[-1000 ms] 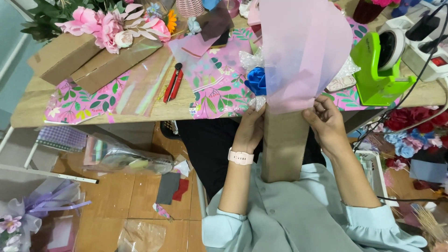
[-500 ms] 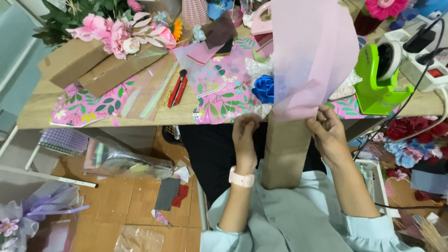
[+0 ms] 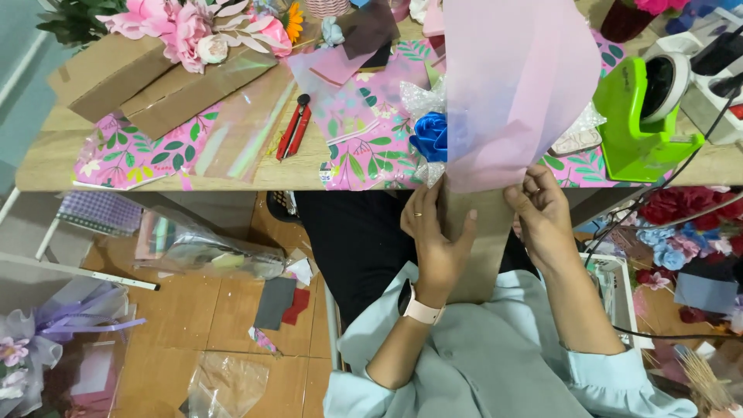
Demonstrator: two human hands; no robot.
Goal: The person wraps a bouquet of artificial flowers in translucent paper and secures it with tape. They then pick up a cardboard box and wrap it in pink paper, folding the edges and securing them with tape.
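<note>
Both hands, left hand (image 3: 433, 236) and right hand (image 3: 542, 220), grasp a brown paper roll (image 3: 476, 240); pink sheet (image 3: 515, 85) hides its top.

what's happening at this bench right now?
A seated person is wrapping a bouquet at a wooden table. The left hand steadies a brown paper wrap from the side, and the right hand pinches the lower edge of a pink translucent sheet laid over it. A blue rose peeks out at the sheet's left edge. Red cutters and a green tape dispenser lie on the table, untouched.
</note>
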